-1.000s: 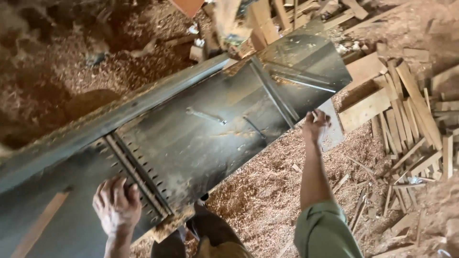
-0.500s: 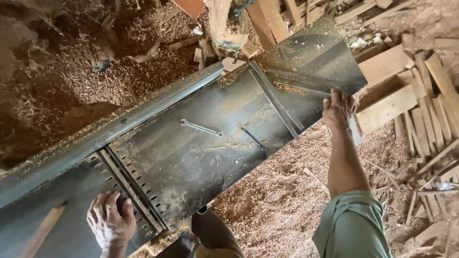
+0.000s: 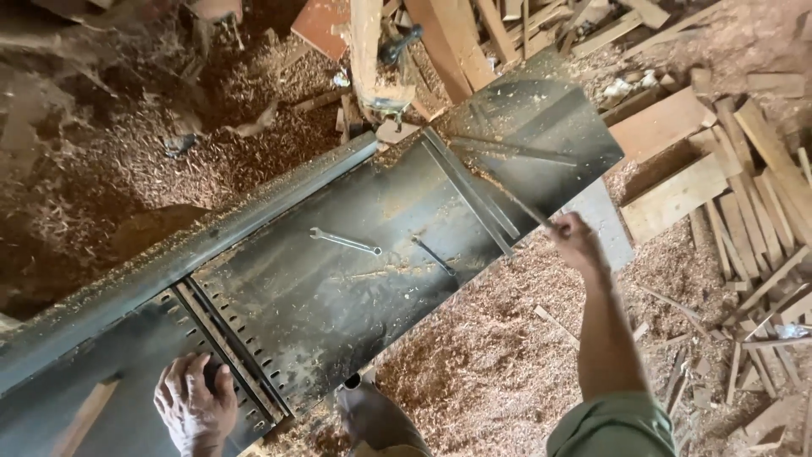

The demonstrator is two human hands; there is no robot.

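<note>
No packages, labels or signs show here; the only flat coloured shape is a reddish board [image 3: 320,25] lying at the top of the view among the shavings.

The long dark metal machine table [image 3: 338,288] runs on a slant from lower left to upper right, dull grey-black, dusted with sawdust and scuffed. A cross slot with a row of small holes [image 3: 233,338] cuts across it near my left side. On its middle lie 1 open-ended spanner [image 3: 344,242] and, just beside it to the right, 1 short dark rod [image 3: 436,256], the 2 apart from each other.

My left hand [image 3: 196,408] rests on the table's lower left part, fingers curled down onto the metal beside the slot, gripping nothing that I can see. My right hand [image 3: 578,244] is at the table's near edge on the right, fingers closed around a thin metal rod [image 3: 516,199] that lies slanted over the table top.

Pale wooden offcuts [image 3: 727,169] lie heaped on the sawdust floor [image 3: 491,372] to the right.
</note>
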